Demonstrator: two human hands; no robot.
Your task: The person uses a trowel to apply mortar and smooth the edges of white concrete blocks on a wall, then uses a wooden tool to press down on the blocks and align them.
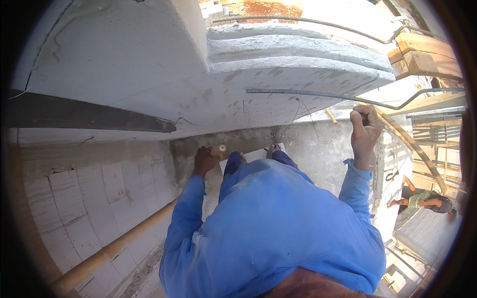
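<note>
Left hand: (204, 160) at the side of an upright bamboo stub (219, 151), apparently touching it; whether the fingers are clamped around it, I cannot tell.
Bamboo stub: hollow end up, left of the white board (256, 155) under the person's feet.
Right hand: (365, 121) raised, fingers curled in together; anything thin inside cannot be made out.
Bent steel bar: (308, 93) just beyond the right hand, contact unclear; its straight end lies before the face of the stepped concrete (303, 47), its cranked end past the right edge.
Left side: dark beam (94, 114), pale block wall (99, 188), slanting bamboo pole (119, 242).
Right side: co-worker (422, 199) in green shorts.
</note>
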